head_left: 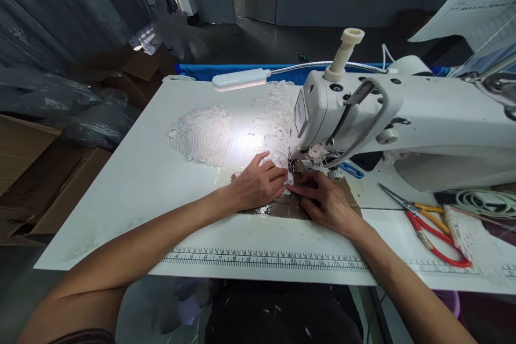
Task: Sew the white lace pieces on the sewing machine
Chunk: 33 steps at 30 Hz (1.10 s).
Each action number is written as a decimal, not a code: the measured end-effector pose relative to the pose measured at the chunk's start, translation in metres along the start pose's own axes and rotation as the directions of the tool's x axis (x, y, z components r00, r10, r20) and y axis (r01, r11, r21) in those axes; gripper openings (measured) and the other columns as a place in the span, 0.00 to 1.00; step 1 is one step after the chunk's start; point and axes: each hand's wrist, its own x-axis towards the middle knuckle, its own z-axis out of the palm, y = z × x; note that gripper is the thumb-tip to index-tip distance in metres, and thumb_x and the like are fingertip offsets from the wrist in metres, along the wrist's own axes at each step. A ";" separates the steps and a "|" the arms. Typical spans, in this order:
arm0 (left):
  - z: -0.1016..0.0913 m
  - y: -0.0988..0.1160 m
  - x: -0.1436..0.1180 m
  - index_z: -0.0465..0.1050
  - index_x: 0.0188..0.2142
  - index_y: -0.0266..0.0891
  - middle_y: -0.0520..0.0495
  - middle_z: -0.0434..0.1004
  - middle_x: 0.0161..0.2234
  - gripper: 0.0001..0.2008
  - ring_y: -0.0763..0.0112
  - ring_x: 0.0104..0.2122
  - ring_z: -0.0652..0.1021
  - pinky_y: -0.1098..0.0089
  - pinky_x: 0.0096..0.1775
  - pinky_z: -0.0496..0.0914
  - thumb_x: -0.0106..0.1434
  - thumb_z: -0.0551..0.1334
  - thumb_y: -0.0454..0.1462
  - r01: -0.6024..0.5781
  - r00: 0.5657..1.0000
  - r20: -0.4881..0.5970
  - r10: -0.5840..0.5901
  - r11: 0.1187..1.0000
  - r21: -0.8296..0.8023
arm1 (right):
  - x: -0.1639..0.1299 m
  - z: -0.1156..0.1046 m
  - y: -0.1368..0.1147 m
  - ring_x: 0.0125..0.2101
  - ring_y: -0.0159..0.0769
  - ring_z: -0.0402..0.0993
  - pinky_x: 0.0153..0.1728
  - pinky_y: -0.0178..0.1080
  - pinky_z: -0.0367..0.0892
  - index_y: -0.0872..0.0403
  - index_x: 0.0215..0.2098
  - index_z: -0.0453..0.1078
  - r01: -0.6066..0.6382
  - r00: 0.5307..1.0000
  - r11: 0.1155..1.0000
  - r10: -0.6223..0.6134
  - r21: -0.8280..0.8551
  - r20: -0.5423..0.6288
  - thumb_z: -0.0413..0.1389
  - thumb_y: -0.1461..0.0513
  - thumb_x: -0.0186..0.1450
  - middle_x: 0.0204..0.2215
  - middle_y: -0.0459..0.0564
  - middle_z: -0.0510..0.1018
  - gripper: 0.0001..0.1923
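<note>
White lace fabric (269, 142) lies at the needle of a white sewing machine (342, 113), and part of it passes out of sight beneath my hands. My left hand (261, 183) rests on the lace just left of the presser foot (296, 166), fingers bent and closed on the fabric, one finger raised. On the right of the foot, my right hand (324, 201) has its fingertips at the lace edge, close to the left fingertips. Under both hands is a brown, shiny patch (290, 209) on the tabletop. The exact grip of the fingertips is partly hidden.
A separate lace piece (203, 134) lies left on the white table (133, 193). A lamp (241, 79) reaches over the work. Red-handled scissors (427, 226) and yellow-handled snips (433, 212) lie right. A printed ruler (266, 260) runs along the front edge. Cardboard boxes (44, 188) stand left.
</note>
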 end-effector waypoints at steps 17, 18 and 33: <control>-0.004 -0.002 0.010 0.73 0.46 0.38 0.44 0.75 0.48 0.11 0.65 0.39 0.74 0.46 0.56 0.61 0.69 0.55 0.37 0.096 0.991 0.093 -0.097 0.995 0.016 | 0.008 0.000 -0.005 0.41 0.43 0.71 0.37 0.45 0.73 0.50 0.53 0.72 -0.006 0.997 0.993 -0.003 -0.119 -0.071 0.48 0.64 0.67 0.43 0.57 0.71 0.19; -0.003 -0.002 0.011 0.73 0.45 0.38 0.44 0.75 0.48 0.11 0.65 0.40 0.74 0.47 0.56 0.61 0.69 0.54 0.37 0.108 0.989 0.096 -0.110 0.994 0.021 | 0.009 0.000 -0.005 0.40 0.44 0.71 0.37 0.45 0.73 0.51 0.54 0.72 -0.018 0.997 0.989 0.008 -0.144 -0.072 0.48 0.64 0.67 0.43 0.58 0.71 0.19; -0.016 -0.017 0.013 0.72 0.43 0.34 0.42 0.75 0.40 0.11 0.65 0.36 0.73 0.63 0.39 0.65 0.69 0.55 0.39 0.134 0.990 0.052 -0.130 0.988 -0.082 | 0.007 -0.020 0.006 0.32 0.39 0.72 0.31 0.39 0.67 0.55 0.48 0.69 -0.278 0.953 0.946 0.293 0.165 -0.079 0.49 0.60 0.65 0.37 0.53 0.74 0.15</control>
